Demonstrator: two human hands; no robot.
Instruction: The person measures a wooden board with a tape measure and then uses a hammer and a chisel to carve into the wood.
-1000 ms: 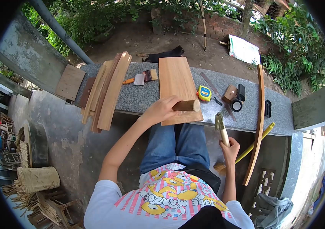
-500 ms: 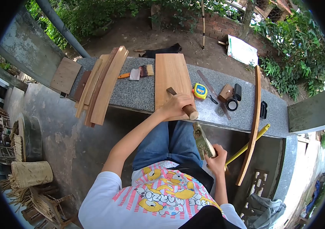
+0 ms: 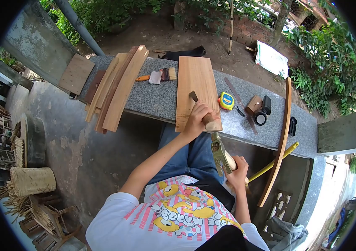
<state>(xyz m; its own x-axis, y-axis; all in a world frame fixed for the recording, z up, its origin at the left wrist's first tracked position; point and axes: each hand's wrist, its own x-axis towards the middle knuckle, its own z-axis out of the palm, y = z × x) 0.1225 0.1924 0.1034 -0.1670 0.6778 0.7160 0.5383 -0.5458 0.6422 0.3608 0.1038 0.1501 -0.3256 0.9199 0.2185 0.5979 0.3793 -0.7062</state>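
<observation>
A flat wooden board (image 3: 196, 79) lies across the stone ledge, its near end at the ledge's front edge. My left hand (image 3: 198, 120) is closed round a chisel (image 3: 193, 96) over the near half of the board. The chisel's blade points away from me and down toward the wood, while its wooden handle's butt faces back at me. My right hand (image 3: 239, 170) grips a hammer (image 3: 219, 153) by its pale handle, above my lap. In this view the hammer head's top sits just below the butt of the chisel.
Right of the board lie a yellow tape measure (image 3: 227, 101), a metal ruler (image 3: 233, 90) and a black round-ended object (image 3: 260, 119). A paintbrush (image 3: 167, 74) and stacked wooden strips (image 3: 123, 92) are on the left. A curved wooden strip (image 3: 284, 121) and a yellow bar (image 3: 274, 163) cross the ledge's right edge.
The whole view has shifted slightly, with the ledge moving to the right in it. The chisel's handle looks more upright now. Both hands keep their holds.
</observation>
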